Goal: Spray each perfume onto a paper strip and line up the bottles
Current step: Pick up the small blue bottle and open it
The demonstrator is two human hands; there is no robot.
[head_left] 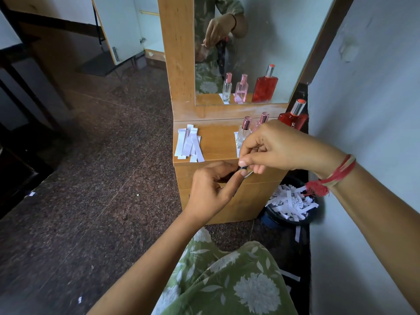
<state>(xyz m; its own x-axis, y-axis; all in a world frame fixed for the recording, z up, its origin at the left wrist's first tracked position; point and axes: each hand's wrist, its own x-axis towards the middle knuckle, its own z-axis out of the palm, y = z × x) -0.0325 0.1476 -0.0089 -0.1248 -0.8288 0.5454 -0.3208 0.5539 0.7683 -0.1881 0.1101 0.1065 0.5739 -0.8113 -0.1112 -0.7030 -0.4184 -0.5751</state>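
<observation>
My left hand (211, 189) is closed around a small dark perfume bottle (243, 169); only its dark and silvery top shows. My right hand (279, 146) pinches that top between thumb and fingers, in front of the dresser's edge. On the wooden dresser top (218, 142) stand a clear bottle with a pink cap (243, 132), a pink bottle (263, 119) partly hidden by my right hand, and a red bottle with a silver cap (294, 117). A white strip (236, 138) lies beside the clear bottle. A pile of paper strips (189, 145) lies at the dresser's left.
A mirror (261, 53) behind the dresser reflects the bottles and my hands. A dark bin (288, 208) full of used paper strips stands on the floor to the right of the dresser, against the wall. Loose strips lie on the floor nearby.
</observation>
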